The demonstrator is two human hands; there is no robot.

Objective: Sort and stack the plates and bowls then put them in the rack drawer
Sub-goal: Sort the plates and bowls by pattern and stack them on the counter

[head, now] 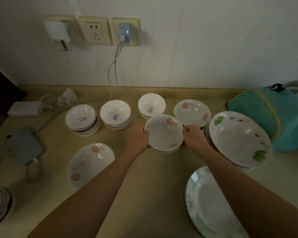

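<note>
Pink-flower bowl stack (163, 133): mid-surface, I hold it with left hand (139, 140) and right hand (193, 137) gripping opposite rims. Risk, my judgement: big green-leaf stack (239, 140) just beside right hand; careless lift could knock it. Same-pattern dishes near (192, 112), (89, 164). Labels, writing: none readable.

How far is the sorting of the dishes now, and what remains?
Done: blue-flower bowls sit in stacks, and green-leaf plates are stacked. In hand: the left hand and right hand hold the orange-flower stack. Left: two single orange-flower dishes, then everything into the rack drawer, which is not in view.
</note>
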